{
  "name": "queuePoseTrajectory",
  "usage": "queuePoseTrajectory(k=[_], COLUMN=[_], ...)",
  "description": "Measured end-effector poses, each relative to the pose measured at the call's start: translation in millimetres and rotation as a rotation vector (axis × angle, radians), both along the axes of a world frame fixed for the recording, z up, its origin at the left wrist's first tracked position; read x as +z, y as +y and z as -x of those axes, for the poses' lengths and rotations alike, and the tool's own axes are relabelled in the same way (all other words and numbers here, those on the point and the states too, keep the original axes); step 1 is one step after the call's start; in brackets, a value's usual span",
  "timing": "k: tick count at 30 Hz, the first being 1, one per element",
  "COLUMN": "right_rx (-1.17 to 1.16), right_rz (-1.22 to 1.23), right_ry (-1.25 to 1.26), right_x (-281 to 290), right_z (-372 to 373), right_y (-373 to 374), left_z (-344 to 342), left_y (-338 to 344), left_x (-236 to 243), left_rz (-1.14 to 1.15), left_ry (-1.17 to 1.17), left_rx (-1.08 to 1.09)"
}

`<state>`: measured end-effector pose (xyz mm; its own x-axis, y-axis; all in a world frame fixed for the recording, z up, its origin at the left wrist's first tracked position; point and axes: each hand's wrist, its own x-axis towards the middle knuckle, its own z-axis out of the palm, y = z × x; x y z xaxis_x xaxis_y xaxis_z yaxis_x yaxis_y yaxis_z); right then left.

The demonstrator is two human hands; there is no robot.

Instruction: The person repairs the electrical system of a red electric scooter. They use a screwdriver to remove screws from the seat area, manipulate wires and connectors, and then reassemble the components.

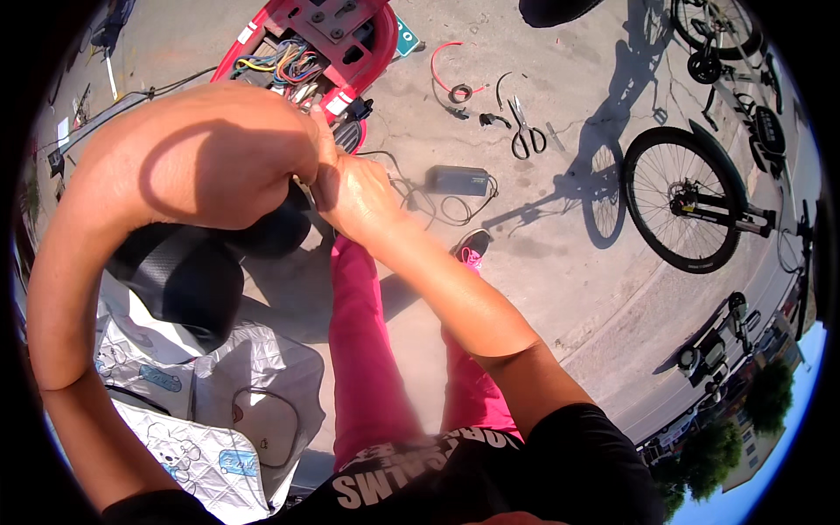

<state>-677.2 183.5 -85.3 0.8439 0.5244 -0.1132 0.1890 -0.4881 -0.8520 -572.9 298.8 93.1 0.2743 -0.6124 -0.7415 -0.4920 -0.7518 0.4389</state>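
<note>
My left hand (232, 157) and my right hand (354, 192) meet in front of my body, beside the open red scooter body (376, 70). Both sets of fingers are closed and pinched together. Whatever sits between them is hidden by the hands and too small to name. Just beyond the left hand, a bundle of coloured wires (284, 66) spills from the scooter's opened compartment. Below the left wrist lies the black scooter seat (179, 271), partly covered by my arm.
Scissors (527, 142), a tape roll (461, 92), a red wire (435, 66) and a dark box with a cable (459, 181) lie on the concrete. A silver quilted cover (210, 437) drapes at lower left. A bicycle wheel (684, 199) stands at right.
</note>
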Motion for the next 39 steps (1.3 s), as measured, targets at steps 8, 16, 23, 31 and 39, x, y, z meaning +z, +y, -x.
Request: queuePoseTrajectory(k=[8,16,23,31,39], right_rx=[-0.013,-0.024,0.113,0.226,0.254], right_rz=[0.208,0.679,0.55,0.74,0.658], right_ry=[0.43,0.214,-0.171,-0.603,-0.682], right_x=[-172,-390,-465,-507,-479], right_z=[75,-5,-134,-231,-242], right_y=[-218,-327,-156,-57,-145], left_z=[96,194,193,139,194], left_y=[-182,-201,-139,-115,6], left_x=[-127,-404,-541,-575,-630], left_rz=[0.697,0.316,0.263,0.256,0.09], left_ry=[-0.029,0.375,0.381,0.229,0.182], left_rx=[0.622,0.877,0.812,0.73,1.28])
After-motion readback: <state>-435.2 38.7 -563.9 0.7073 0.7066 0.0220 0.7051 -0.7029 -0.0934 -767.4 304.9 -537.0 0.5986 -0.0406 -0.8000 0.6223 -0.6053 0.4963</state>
